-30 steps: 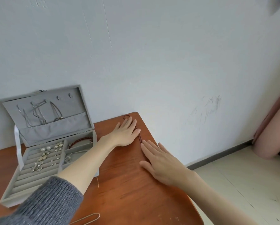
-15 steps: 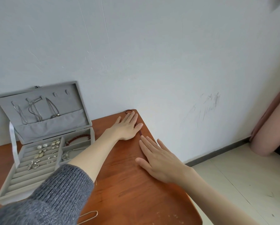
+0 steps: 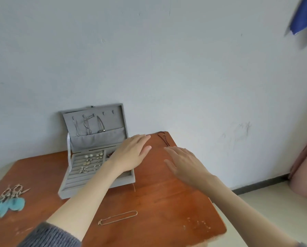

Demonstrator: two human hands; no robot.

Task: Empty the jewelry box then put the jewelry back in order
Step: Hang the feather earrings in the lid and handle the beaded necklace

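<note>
While both hands, the left hand (image 3: 131, 154) and right hand (image 3: 184, 163), are hovering flat and empty-fingered, the dark necklace (image 3: 164, 139) is lying by the table (image 3: 167, 202) edge, risking a fall.

Open grey jewelry box (image 3: 69, 188), earrings (image 3: 91, 162) in ring rows

A brown wooden table (image 3: 167, 198) fills the lower middle of the frame, set against a pale blue-grey wall (image 3: 149, 59). Blue cloth (image 3: 304, 16) hangs at upper right. Pink fabric (image 3: 306, 175) sits at the right edge above a cream floor (image 3: 274, 211).
</note>
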